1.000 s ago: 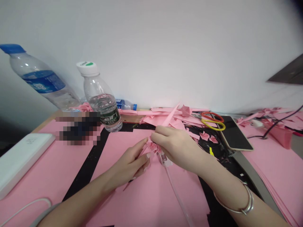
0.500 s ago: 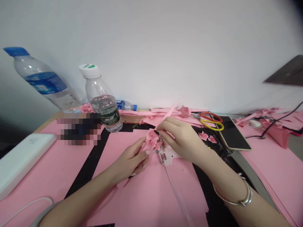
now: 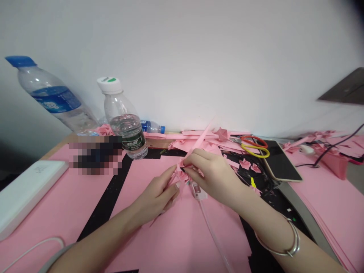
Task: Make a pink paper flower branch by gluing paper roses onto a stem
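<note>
Between my two hands is a pink folded paper flower [image 3: 182, 175], partly covered by fingers. My left hand [image 3: 159, 193] holds it from the left, with fingers closed around its lower side. From the right, my right hand [image 3: 206, 167] pinches the flower's upper petals with thumb and forefinger. Just below the flower lies a clear plastic device [image 3: 198, 190] with a pale cable running toward me. Beneath everything is a large sheet of pink paper [image 3: 170, 242]. A long pointed pink paper strip [image 3: 202, 138] rises behind my right hand.
Two bottles, one blue-capped [image 3: 58, 99] and one white-capped [image 3: 125, 125], stand at the left. A white power bank [image 3: 31, 193] lies nearer. To the right are scissors [image 3: 257, 147], a phone [image 3: 281, 161], small paper flowers [image 3: 245, 164] and a black cable [image 3: 324, 151].
My right hand has shifted slightly left and down over the flower, covering more of its petals. My left hand stays nearly in place around it.
</note>
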